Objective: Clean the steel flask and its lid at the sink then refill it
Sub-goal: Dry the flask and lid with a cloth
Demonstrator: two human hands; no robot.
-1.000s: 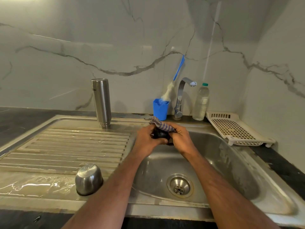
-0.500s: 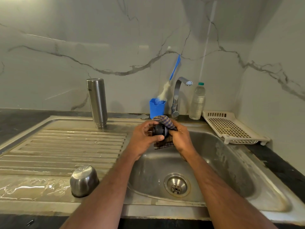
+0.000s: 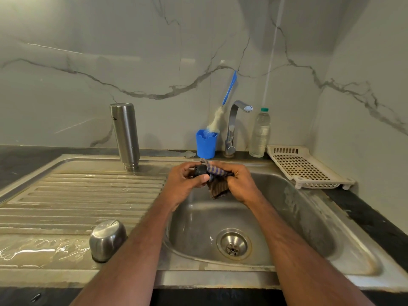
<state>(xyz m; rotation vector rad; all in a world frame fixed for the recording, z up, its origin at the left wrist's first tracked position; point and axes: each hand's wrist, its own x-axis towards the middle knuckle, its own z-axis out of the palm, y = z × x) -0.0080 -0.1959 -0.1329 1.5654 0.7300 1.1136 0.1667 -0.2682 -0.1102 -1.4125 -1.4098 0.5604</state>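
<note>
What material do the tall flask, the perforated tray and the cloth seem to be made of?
Flask: brushed steel, by its grey satin sheen. Tray: cream plastic, matte, with moulded holes. Cloth: woven fabric, apparently; it is striped and hangs limp.

**Lid wipe over basin**

My left hand grips the black lid; my right hand holds the striped cloth against it, above the sink. Steel flask stands inverted on the drainboard.
</note>
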